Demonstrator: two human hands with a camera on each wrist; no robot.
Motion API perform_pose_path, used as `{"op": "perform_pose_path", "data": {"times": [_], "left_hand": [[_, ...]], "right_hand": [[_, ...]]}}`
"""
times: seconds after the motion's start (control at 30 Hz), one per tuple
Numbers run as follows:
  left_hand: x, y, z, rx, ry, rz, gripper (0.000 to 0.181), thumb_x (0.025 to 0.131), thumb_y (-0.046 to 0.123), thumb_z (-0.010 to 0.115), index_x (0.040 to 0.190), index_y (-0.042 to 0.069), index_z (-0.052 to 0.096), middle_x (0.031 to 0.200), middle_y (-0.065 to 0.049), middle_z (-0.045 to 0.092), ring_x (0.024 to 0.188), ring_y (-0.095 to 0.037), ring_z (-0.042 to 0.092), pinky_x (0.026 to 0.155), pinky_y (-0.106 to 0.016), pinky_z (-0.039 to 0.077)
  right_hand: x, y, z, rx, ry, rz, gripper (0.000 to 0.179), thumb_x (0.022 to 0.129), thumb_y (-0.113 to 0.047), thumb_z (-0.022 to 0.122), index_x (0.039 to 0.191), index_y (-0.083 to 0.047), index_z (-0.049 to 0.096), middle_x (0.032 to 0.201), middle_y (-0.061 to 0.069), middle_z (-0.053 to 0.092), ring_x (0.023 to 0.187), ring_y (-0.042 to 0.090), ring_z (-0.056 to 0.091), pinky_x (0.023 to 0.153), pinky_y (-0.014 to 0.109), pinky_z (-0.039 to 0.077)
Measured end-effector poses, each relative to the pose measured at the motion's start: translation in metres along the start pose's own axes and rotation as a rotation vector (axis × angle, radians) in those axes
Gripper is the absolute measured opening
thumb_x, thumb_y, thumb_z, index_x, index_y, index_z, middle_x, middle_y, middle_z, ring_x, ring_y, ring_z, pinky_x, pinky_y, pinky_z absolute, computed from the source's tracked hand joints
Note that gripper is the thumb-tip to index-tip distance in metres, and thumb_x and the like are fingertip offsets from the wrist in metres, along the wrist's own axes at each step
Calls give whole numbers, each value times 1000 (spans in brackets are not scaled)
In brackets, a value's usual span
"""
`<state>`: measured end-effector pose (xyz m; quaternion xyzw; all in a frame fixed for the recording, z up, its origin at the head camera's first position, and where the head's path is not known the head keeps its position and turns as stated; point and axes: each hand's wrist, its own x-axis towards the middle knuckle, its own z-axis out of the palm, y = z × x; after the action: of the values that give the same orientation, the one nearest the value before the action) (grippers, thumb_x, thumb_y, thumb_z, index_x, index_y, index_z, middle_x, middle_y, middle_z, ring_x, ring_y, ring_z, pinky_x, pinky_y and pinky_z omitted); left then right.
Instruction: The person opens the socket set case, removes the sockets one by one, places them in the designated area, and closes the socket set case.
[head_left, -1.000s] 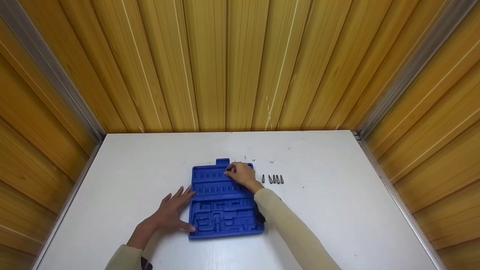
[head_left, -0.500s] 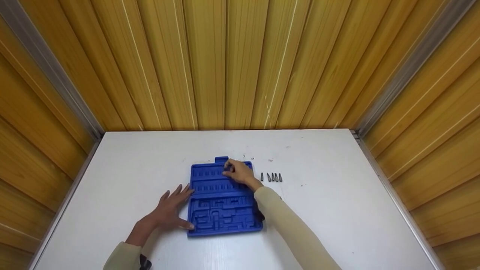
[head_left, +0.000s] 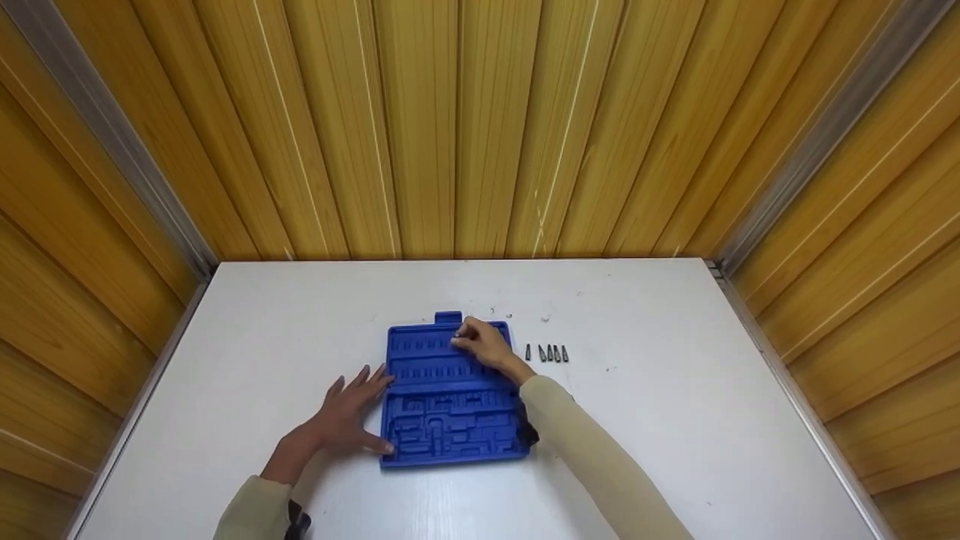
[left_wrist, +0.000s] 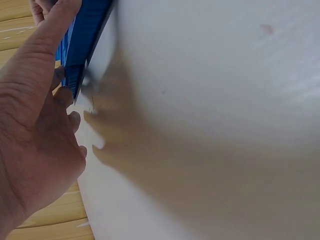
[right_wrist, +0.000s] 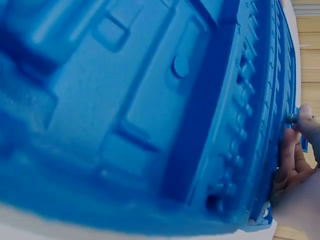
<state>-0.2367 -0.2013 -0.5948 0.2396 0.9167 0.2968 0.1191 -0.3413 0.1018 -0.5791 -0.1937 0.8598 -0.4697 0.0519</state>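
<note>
Yellow wood-grained corrugated panels [head_left: 420, 127] wall in the work on three sides, meeting a broad white smooth-topped bench [head_left: 697, 420]. Around the middle of the bench lies an opened blue moulded-plastic case [head_left: 450, 386], its rows of slots toward the back wall and its mazelike recesses toward the person. Taking the case as a clock with twelve at the back wall, its small blue latch tab sticks out at twelve. Pale beige sleeves come in, the left sleeve [head_left: 255, 510] from eight o'clock, the right sleeve [head_left: 600, 454] from four. Between eight and nine, the left hand [head_left: 345, 420] is spread wide, fingertips at the case's side rim and thumb on its near corner. At one o'clock, the right hand [head_left: 487, 349] is over the slotted rows, thumb and finger pinching a small silvery metal piece [right_wrist: 292, 118]. Toward two o'clock, just beside the case, four short dark tapered bits [head_left: 557, 353] lie in a close row, with a single matching bit [head_left: 528, 352] slightly apart, nearer the case.
</note>
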Motion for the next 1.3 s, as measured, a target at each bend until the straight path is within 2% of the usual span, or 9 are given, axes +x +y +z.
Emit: {"op": "perform_pose_path", "data": {"times": [0.1, 0.23, 0.43, 0.53, 0.77, 0.93, 1.03, 1.13, 1.3], "left_hand": [[1, 1, 1, -4, -12, -5, 124, 65, 53, 93, 161, 7, 30, 170, -17, 20, 158, -48, 8, 122, -73, 0], [1, 3, -1, -5, -11, 1, 124, 65, 53, 93, 160, 6, 30, 170, -18, 20, 157, -48, 8, 121, -73, 0], [-1, 6, -4, -10, -13, -13, 124, 65, 50, 94, 160, 5, 30, 170, -18, 19, 157, -48, 7, 121, -73, 0], [0, 7, -4, -8, -20, -24, 123, 65, 50, 94, 161, 6, 29, 171, -17, 19, 158, -47, 7, 122, -71, -1], [2, 7, -4, 0, -13, -17, 123, 64, 50, 94, 160, 6, 31, 170, -18, 21, 158, -47, 9, 121, -73, 2], [1, 6, -5, -1, -16, -6, 123, 64, 50, 94, 159, 4, 31, 170, -19, 21, 157, -48, 9, 120, -74, 2], [1, 6, -5, -4, -17, -5, 123, 64, 49, 94, 159, 3, 31, 170, -20, 20, 157, -49, 9, 120, -75, 2], [1, 6, -5, -2, -19, -8, 123, 65, 50, 94, 160, 4, 30, 170, -19, 20, 157, -48, 9, 120, -74, 2], [1, 6, -4, 1, -22, -13, 124, 65, 51, 94, 160, 5, 30, 170, -18, 19, 158, -48, 8, 121, -74, 2]], "right_hand": [[-2, -3, -6, 90, -7, -12, 15, 100, -10, 65, 100, 5, 62, 101, 27, 71, 82, 38, 68, 65, 24, 51], [-6, -10, -16, 94, -26, 0, 18, 99, -14, 67, 108, 2, 69, 103, 23, 74, 87, 41, 71, 62, 23, 54], [-15, -20, -28, 186, -107, 28, 28, 101, -13, 64, 120, 8, 68, 111, 29, 73, 91, 36, 76, 77, 40, 64], [-22, -21, -34, 205, -117, 35, 31, 103, -12, 60, 125, 10, 65, 112, 30, 73, 87, 33, 77, 77, 44, 64], [-35, -18, -45, 149, -85, 31, 36, 107, -19, 54, 133, 6, 61, 100, 28, 68, 78, 45, 66, 60, 28, 52], [-46, -30, -57, 154, -72, 64, 37, 108, -15, 50, 136, 7, 58, 89, 12, 65, 69, 30, 61, 60, 26, 47], [-54, -40, -65, 175, -69, 81, 35, 108, -10, 48, 137, 8, 58, 99, 27, 67, 71, 27, 59, 62, 27, 48], [-57, -33, -69, 201, -71, 103, 36, 108, -9, 47, 138, 8, 56, 111, 35, 64, 73, 24, 58, 62, 24, 47], [-58, -8, -71, 217, -78, 140, 39, 110, -16, 46, 143, 4, 53, 95, 11, 64, 75, 19, 54, 63, 26, 45]]}}
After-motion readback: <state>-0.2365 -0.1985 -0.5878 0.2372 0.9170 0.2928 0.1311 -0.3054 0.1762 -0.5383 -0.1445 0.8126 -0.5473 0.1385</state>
